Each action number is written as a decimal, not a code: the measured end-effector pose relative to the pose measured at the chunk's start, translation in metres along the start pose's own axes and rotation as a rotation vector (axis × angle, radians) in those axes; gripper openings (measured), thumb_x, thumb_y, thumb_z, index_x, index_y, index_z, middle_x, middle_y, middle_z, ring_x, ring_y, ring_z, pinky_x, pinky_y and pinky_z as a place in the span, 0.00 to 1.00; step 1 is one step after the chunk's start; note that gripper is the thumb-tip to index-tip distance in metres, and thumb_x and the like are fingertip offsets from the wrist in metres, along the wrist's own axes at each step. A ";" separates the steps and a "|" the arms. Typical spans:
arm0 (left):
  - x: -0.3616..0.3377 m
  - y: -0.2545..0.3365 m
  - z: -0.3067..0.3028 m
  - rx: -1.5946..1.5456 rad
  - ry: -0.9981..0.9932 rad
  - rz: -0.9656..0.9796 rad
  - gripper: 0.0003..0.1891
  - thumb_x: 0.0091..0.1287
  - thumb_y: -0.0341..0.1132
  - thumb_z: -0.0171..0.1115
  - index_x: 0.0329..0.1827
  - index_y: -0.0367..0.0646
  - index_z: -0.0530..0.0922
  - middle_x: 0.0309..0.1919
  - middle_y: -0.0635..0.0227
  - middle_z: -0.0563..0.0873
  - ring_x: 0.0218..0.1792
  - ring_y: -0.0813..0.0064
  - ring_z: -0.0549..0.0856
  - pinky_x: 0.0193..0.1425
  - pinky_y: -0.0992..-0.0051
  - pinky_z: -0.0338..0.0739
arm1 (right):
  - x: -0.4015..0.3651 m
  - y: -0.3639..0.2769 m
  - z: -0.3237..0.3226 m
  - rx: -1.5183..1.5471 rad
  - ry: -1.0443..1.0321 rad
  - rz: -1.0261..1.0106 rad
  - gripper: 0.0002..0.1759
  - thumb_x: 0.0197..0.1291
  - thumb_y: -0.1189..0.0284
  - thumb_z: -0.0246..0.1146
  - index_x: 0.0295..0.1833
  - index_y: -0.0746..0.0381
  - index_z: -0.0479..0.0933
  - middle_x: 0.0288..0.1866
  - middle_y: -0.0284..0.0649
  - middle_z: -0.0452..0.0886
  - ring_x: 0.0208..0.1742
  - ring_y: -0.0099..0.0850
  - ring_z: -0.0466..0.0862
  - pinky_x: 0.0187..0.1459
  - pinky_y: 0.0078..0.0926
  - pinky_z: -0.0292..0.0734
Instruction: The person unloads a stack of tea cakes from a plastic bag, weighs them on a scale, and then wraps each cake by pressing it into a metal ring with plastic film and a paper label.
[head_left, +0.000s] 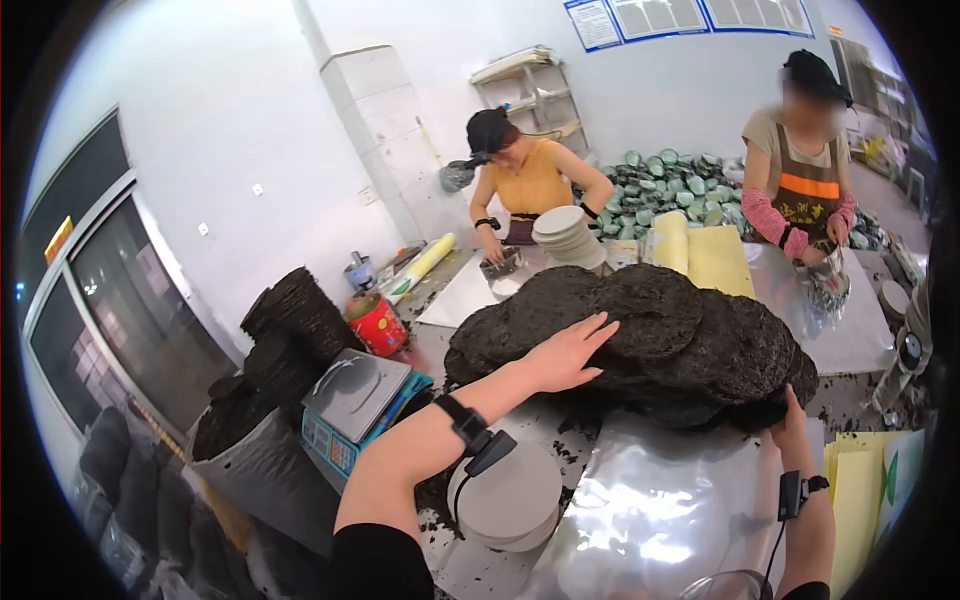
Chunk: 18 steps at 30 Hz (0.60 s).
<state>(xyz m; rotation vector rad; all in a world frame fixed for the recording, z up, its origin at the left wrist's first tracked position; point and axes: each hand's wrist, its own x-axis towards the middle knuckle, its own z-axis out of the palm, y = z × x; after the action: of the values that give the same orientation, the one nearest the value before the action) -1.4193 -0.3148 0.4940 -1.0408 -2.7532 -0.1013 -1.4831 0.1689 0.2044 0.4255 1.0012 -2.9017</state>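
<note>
A big heap of dark round pressed cakes (690,335) lies across the middle of the table. My left hand (570,352) rests flat on its near left side, fingers spread, holding nothing. My right hand (790,425) reaches under the heap's near right edge; its fingers are mostly hidden. Both wrists wear black bands with a cable. A shiny silver sheet (650,500) lies on the table right in front of me.
A stack of white round discs (510,500) sits under my left forearm, a scale (355,395) to the left, and more dark cakes (295,320) stacked beyond it. Two people work at the far side, one by white discs (565,232), with yellow paper (715,260) nearby.
</note>
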 end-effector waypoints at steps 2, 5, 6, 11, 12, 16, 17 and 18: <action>-0.033 0.014 -0.032 -0.095 -0.047 -0.062 0.33 0.65 0.34 0.62 0.73 0.41 0.61 0.71 0.51 0.65 0.70 0.54 0.67 0.73 0.64 0.65 | -0.029 -0.020 -0.010 -0.191 0.191 -0.016 0.30 0.61 0.57 0.63 0.65 0.60 0.70 0.60 0.40 0.78 0.61 0.41 0.77 0.64 0.45 0.68; -0.115 0.038 -0.064 -0.129 0.106 -0.134 0.24 0.65 0.31 0.61 0.65 0.42 0.72 0.57 0.59 0.80 0.57 0.57 0.80 0.61 0.66 0.75 | -0.105 -0.047 -0.020 -0.580 0.166 -0.096 0.32 0.61 0.58 0.64 0.68 0.59 0.67 0.59 0.40 0.77 0.58 0.37 0.79 0.59 0.39 0.71; -0.149 0.040 -0.073 -0.172 0.149 -0.225 0.22 0.64 0.31 0.62 0.63 0.43 0.74 0.54 0.57 0.81 0.53 0.57 0.82 0.57 0.67 0.77 | -0.144 -0.051 -0.022 -0.723 0.113 -0.121 0.33 0.60 0.58 0.65 0.68 0.59 0.66 0.59 0.41 0.77 0.58 0.36 0.79 0.58 0.36 0.71; -0.263 0.114 -0.096 -0.017 0.041 -0.590 0.09 0.57 0.40 0.70 0.26 0.45 0.84 0.23 0.64 0.85 0.27 0.62 0.84 0.34 0.65 0.78 | -0.287 -0.067 -0.007 -1.348 -0.324 0.032 0.32 0.57 0.59 0.68 0.65 0.62 0.71 0.61 0.44 0.77 0.60 0.36 0.78 0.63 0.36 0.70; -0.265 0.141 -0.076 0.134 -0.104 -0.305 0.09 0.53 0.41 0.72 0.23 0.48 0.83 0.22 0.67 0.84 0.27 0.62 0.83 0.33 0.64 0.77 | -0.304 -0.061 -0.010 -1.374 -0.411 0.059 0.32 0.56 0.60 0.68 0.64 0.63 0.72 0.62 0.45 0.76 0.63 0.36 0.76 0.65 0.36 0.69; -0.283 0.240 0.065 -0.390 -0.240 0.298 0.10 0.59 0.45 0.69 0.31 0.49 0.81 0.31 0.72 0.83 0.42 0.66 0.81 0.48 0.65 0.74 | -0.351 -0.030 -0.005 -1.805 -0.686 -0.142 0.35 0.58 0.65 0.68 0.71 0.61 0.67 0.68 0.42 0.73 0.74 0.35 0.64 0.74 0.36 0.57; -0.287 0.250 0.096 -0.459 -0.223 0.367 0.10 0.59 0.44 0.69 0.32 0.50 0.80 0.33 0.74 0.82 0.45 0.68 0.79 0.51 0.65 0.72 | -0.356 -0.029 -0.007 -1.722 -0.693 -0.082 0.35 0.57 0.68 0.67 0.71 0.61 0.67 0.69 0.43 0.73 0.74 0.35 0.64 0.73 0.35 0.58; -0.290 0.261 0.116 -0.513 -0.184 0.279 0.10 0.59 0.44 0.69 0.32 0.50 0.80 0.33 0.75 0.82 0.45 0.68 0.79 0.51 0.66 0.71 | -0.358 -0.030 -0.006 -1.636 -0.701 -0.032 0.35 0.56 0.71 0.66 0.71 0.62 0.67 0.69 0.43 0.72 0.74 0.35 0.65 0.73 0.34 0.58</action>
<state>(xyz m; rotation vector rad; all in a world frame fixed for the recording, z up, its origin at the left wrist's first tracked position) -1.0522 -0.2918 0.3192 -1.6211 -2.7692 -0.7337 -1.1415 0.1792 0.3145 -0.6152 2.4282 -1.1223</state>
